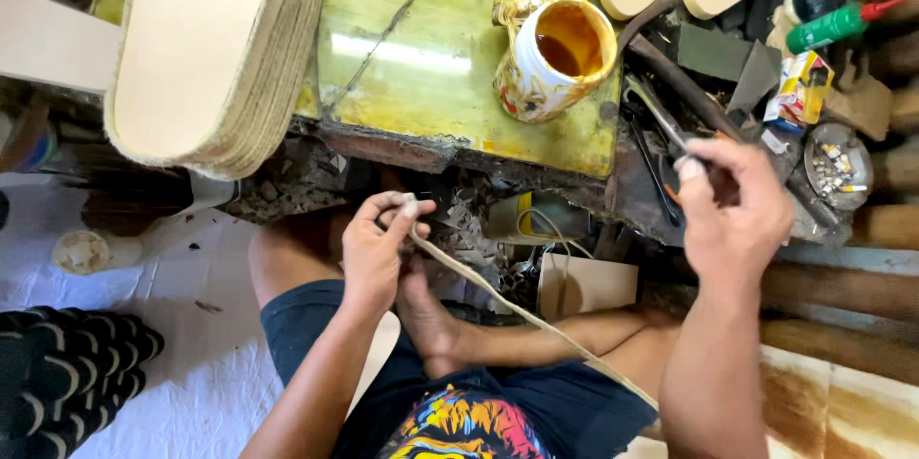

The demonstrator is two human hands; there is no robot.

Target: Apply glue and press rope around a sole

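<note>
Left grip (pixel 373 248) pinches shut on the pale cord (pixel 498 296) just below the glue mug (pixel 555 57); I see my right grip (pixel 732 201), right of that mug, closed on a thin metal tool (pixel 661 119) over the cluttered surface (pixel 431 86).

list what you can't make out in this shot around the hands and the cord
- Head view: the cord runs down behind the right arm, its far end hidden.
- What the right hand pinches among the tools: covered by its fingers.
- The left hand curls over the cord's near end.
- The stack of soles: cut off by the top edge.
</note>
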